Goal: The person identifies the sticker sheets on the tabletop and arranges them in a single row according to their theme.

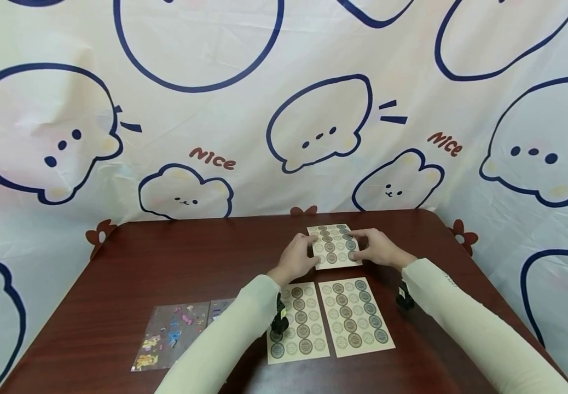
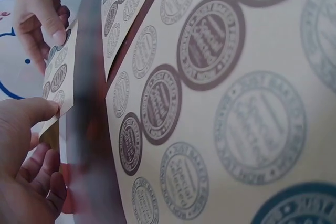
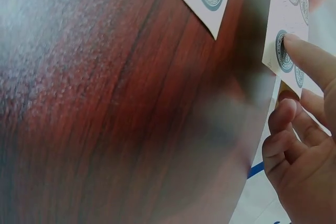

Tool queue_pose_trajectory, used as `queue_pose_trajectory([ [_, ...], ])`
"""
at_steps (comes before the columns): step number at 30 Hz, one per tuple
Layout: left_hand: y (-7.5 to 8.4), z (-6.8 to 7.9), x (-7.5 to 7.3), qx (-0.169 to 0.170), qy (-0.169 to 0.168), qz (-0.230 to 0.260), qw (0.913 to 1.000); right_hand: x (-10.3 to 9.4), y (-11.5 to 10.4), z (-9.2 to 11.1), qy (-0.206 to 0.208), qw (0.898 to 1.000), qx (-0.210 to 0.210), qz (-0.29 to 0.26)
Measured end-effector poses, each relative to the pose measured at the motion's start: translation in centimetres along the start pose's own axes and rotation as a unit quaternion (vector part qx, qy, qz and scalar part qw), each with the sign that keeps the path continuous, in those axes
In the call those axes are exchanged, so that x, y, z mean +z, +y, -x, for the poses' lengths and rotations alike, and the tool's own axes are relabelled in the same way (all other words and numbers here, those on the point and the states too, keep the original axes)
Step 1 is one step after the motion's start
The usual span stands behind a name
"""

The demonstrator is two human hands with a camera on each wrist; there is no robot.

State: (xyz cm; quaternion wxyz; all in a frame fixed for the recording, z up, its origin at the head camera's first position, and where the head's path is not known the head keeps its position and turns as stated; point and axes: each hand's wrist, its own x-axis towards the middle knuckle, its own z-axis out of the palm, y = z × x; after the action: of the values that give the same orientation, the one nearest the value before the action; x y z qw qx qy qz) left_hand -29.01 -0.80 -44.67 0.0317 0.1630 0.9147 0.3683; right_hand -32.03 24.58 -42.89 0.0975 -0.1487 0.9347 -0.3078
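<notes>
Toward the far side of the table, both hands hold a cream sticker sheet (image 1: 336, 247) printed with rows of round labels. My left hand (image 1: 295, 256) pinches its left edge, thumb on the printed face and fingers behind, as the left wrist view shows at the sheet's edge (image 2: 63, 77). On the opposite edge, my right hand (image 1: 378, 247) pinches in the same way; its thumb (image 3: 310, 59) presses on a dark round label. Two more sheets of such labels, a left one (image 1: 315, 328) and a right one (image 1: 341, 314), lie side by side nearer the body.
To the left of the sheets lies a clear plastic sheet with small colourful stickers (image 1: 174, 334), partly covered by my left sleeve (image 1: 230, 336). The brown wooden table (image 1: 180, 257) reaches back to a cartoon-printed cloth (image 1: 244, 120) behind it and at the sides.
</notes>
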Motion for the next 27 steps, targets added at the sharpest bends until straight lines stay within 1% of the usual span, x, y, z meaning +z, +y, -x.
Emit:
queue_pose_trajectory([
  [4,0.0,0.3,-0.5,0.004,0.007,-0.006,1.0,0.0,-0.2,0.1,0.001,1.0,0.0,-0.007],
  [9,0.1,0.6,-1.1,0.009,0.019,0.005,0.9998,0.0,-0.7,0.3,0.008,1.0,0.0,-0.014],
  [15,0.1,0.7,-1.2,0.008,0.022,-0.004,0.9997,-0.1,-1.0,0.7,0.009,1.0,-0.006,-0.013],
  [19,0.4,0.9,-1.4,0.012,0.027,-0.003,0.9995,-0.2,-1.3,1.2,0.01,1.0,-0.013,-0.014],
  [27,0.9,1.5,-1.9,0.017,0.026,-0.009,0.9995,-0.6,-1.8,2.1,0.008,1.0,-0.022,-0.015],
])
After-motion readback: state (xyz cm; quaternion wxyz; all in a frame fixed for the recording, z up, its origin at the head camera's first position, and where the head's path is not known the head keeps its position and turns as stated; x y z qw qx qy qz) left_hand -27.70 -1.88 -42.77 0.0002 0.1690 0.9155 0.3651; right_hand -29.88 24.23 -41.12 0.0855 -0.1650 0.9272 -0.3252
